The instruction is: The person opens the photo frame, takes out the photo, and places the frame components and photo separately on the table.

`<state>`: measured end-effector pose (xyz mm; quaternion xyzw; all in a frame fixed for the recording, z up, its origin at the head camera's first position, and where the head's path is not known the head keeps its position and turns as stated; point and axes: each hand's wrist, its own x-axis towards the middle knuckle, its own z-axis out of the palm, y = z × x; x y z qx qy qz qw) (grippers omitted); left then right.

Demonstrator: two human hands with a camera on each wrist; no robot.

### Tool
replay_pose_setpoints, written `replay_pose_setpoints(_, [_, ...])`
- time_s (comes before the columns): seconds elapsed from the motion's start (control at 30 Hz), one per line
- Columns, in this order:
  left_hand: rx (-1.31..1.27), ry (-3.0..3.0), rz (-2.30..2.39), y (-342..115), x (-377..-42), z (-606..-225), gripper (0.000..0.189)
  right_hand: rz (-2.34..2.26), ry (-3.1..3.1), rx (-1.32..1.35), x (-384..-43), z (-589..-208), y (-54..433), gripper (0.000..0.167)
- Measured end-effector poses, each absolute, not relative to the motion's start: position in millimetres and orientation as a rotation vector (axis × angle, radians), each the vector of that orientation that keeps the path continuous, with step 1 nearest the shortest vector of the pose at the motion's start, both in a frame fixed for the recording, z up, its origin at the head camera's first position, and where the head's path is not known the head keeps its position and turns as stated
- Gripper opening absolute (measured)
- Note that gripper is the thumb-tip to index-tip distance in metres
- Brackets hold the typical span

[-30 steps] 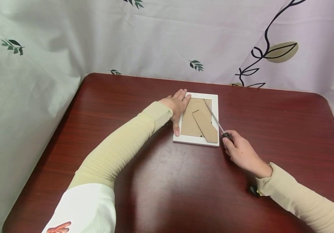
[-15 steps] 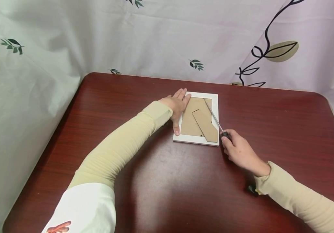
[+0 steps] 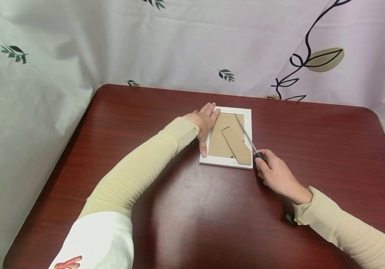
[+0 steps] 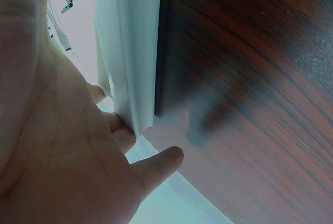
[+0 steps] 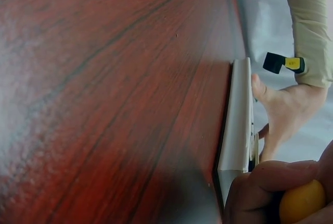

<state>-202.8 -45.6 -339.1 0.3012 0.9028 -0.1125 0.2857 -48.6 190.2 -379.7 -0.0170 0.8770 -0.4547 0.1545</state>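
Note:
A white picture frame (image 3: 226,162) lies face down on the table, showing its brown backing board (image 3: 216,144) and slanted easel stand (image 3: 241,149). My left hand (image 3: 206,123) rests along the frame's left side, fingers straight and thumb near the bottom corner. From the right, my right hand (image 3: 278,173) grips a screwdriver (image 3: 248,137) by its dark handle. The metal shaft crosses the board diagonally, its tip at the top edge of the backing. In the right wrist view the handle's yellow end (image 5: 303,203) shows between curled fingers. Whether the tip is under the edge is too small to tell.
The dark red wooden table (image 3: 185,216) reaches around the frame on every side. White fabric with leaf prints (image 3: 185,45) hangs behind its far edge and along the left. A small black wrist camera (image 3: 291,219) sits under the right cuff.
Over the last second my right hand has shifted very slightly to the left. The frame, the left hand and the screwdriver tip have stayed in place.

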Motion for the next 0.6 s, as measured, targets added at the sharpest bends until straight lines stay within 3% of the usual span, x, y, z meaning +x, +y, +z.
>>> replay_pose_setpoints(0.6, [0.798,2.415,-0.273,-46.3,-202.8,-338.9,0.164,-1.355,2.464,-0.037,-49.1,-379.3,189.7,0.03])
